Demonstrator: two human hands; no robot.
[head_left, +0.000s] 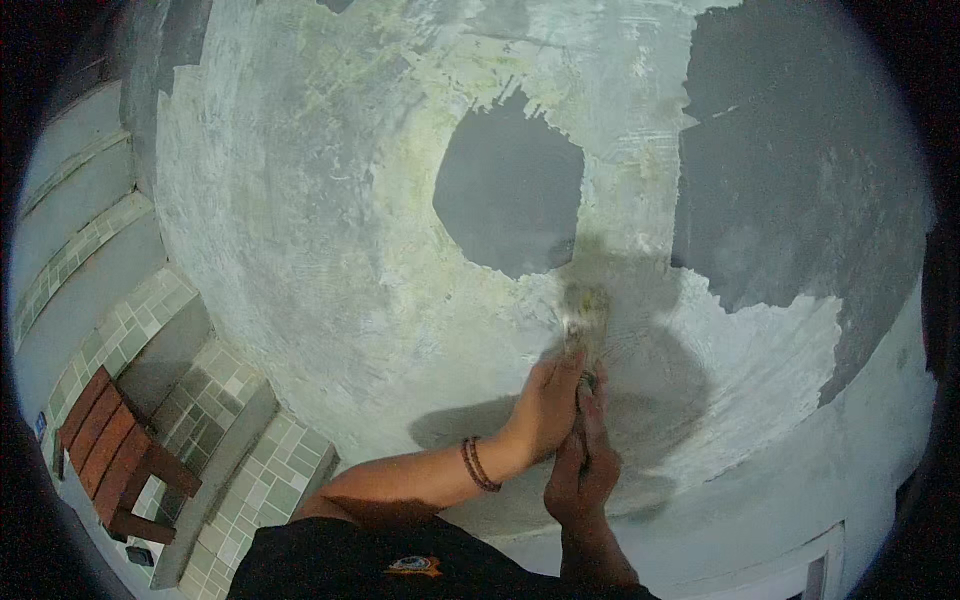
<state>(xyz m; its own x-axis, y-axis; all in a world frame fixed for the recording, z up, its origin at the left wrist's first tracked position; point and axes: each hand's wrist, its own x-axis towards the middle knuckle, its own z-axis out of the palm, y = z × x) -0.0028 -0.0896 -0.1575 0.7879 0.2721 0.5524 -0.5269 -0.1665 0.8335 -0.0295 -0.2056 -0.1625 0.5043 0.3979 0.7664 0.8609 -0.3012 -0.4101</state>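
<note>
Both my hands grip a hand tool with a flat blade [585,320], probably a scraper, pressed against a mottled wall [300,230] of pale, patchy coating. My left hand [548,400] is closed around its upper part near the blade, a beaded bracelet at the wrist. My right hand [583,460] is closed on the handle below it. Just above the blade lies an irregular dark grey patch [505,190]. A larger grey area [770,170] is at the right. My hands and their shadow hide part of the tool and wall.
At the left are tiled steps [255,470] with grey risers, and a reddish wooden stool or small table [105,440] standing on them. A small dark object [139,554] lies beside it. A pale frame [830,545] shows at the lower right.
</note>
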